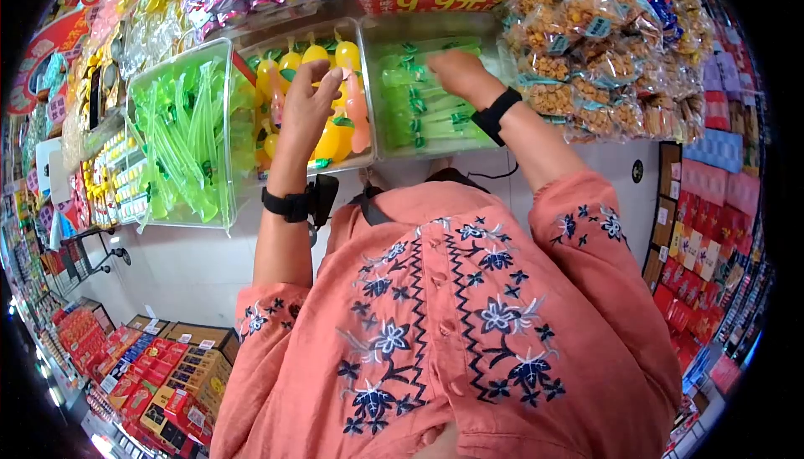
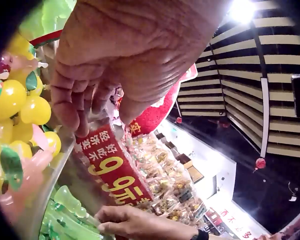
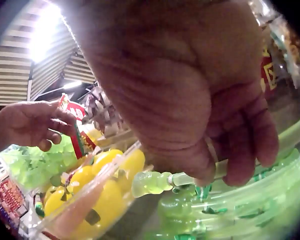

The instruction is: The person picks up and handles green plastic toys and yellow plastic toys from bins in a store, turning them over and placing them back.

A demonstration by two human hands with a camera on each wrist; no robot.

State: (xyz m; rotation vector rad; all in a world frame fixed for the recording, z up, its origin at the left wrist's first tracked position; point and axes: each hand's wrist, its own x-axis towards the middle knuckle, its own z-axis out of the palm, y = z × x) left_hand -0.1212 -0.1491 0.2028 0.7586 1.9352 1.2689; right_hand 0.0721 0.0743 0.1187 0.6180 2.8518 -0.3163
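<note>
My right hand (image 1: 465, 74) (image 3: 180, 90) is over the clear bin of green bottle-shaped tubes (image 1: 419, 111) on the right. Its thumb and fingers pinch a slim green tube (image 3: 152, 183), whose bulbous end sticks out past the thumb. My left hand (image 1: 308, 111) (image 2: 135, 55) hangs above the middle bin, which holds yellow mango-shaped (image 1: 335, 139) and pink (image 1: 358, 111) items. Its fingers are loosely bent and nothing shows between them. Part of the green tube's length is hidden behind the right hand.
Another clear bin of long green tubes (image 1: 188, 132) stands at the left. Bagged brown snacks (image 1: 586, 57) are heaped at the right. A red price sign (image 1: 444, 0) lies behind the bins, with small packets above it. Boxed goods (image 1: 159, 375) stand low at the left.
</note>
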